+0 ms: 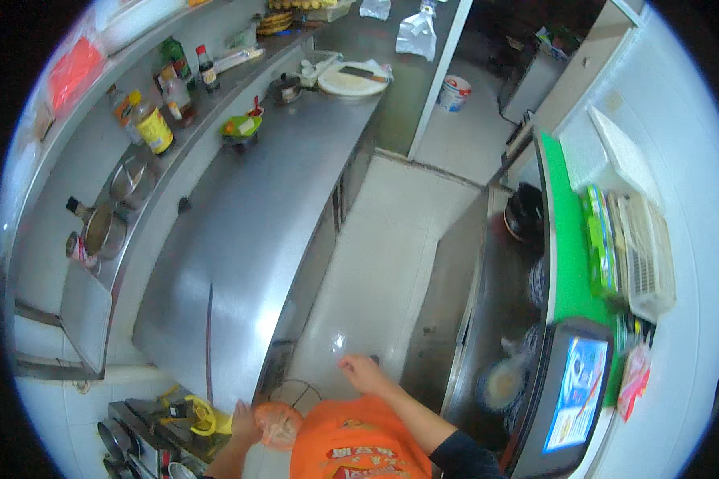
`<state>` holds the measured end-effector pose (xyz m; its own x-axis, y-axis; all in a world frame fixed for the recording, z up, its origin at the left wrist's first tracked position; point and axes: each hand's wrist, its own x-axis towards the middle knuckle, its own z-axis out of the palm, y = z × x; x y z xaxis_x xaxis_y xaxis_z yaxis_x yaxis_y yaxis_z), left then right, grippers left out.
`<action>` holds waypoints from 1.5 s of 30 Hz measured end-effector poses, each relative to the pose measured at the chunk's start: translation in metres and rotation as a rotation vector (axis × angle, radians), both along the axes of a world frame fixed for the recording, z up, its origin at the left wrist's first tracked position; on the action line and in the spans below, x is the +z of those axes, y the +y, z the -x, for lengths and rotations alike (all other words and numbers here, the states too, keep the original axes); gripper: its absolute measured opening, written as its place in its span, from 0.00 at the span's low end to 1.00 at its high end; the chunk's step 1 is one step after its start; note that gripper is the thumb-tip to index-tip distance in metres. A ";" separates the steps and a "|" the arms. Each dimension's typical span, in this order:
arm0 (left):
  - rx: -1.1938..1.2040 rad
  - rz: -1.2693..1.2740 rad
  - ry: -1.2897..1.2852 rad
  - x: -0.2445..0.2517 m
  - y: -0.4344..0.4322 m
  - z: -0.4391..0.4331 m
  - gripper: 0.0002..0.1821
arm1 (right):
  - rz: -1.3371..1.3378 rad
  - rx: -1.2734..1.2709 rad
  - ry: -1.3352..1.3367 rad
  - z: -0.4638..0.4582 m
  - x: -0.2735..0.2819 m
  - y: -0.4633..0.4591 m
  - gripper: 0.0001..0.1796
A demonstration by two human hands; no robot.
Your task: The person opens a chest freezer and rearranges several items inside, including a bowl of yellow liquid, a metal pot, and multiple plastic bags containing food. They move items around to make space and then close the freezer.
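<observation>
My left hand (245, 424) is low in the view, beside the near end of a long stainless steel worktop (245, 227) and next to an orange plastic basin (278, 426); whether it touches or grips either cannot be told. In front of my orange apron (359, 440), my right hand (359, 372) is raised over the tiled floor, its fingers curled, with nothing visible in it. A cleaver (359, 73) lies on a round white chopping board (353, 81) at the worktop's far end. Nearer, a green dish (241, 127) stands by the wall.
A wall shelf with bottles (153, 129) and metal pots (105, 232) runs along the left. Pans (115, 440) hang at the lower left. On the right stand a counter with a bowl (502, 384), a green shelf (566, 239) and a lit screen (577, 392). A bucket (454, 93) sits beyond the doorway.
</observation>
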<state>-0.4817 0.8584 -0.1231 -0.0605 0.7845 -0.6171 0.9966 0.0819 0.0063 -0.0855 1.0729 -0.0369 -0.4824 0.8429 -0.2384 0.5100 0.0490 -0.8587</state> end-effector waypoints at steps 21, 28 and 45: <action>-0.009 -1.470 -0.405 0.333 0.887 -0.062 0.18 | 0.081 -0.209 -0.388 -0.201 -0.013 0.433 0.15; 0.312 -1.391 0.290 0.428 1.143 0.015 0.40 | 0.447 -0.198 -0.721 -0.263 -0.067 0.405 0.17; 0.638 -1.573 -2.036 0.433 1.152 0.165 0.20 | -0.105 0.566 -0.509 -0.338 -0.103 0.881 0.13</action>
<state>-0.6470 2.0102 0.3095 -0.6913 0.6112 0.3854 -0.2987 -0.7274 0.6177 0.2522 1.9535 -0.1397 -0.6996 0.5304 -0.4787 0.7138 0.4893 -0.5011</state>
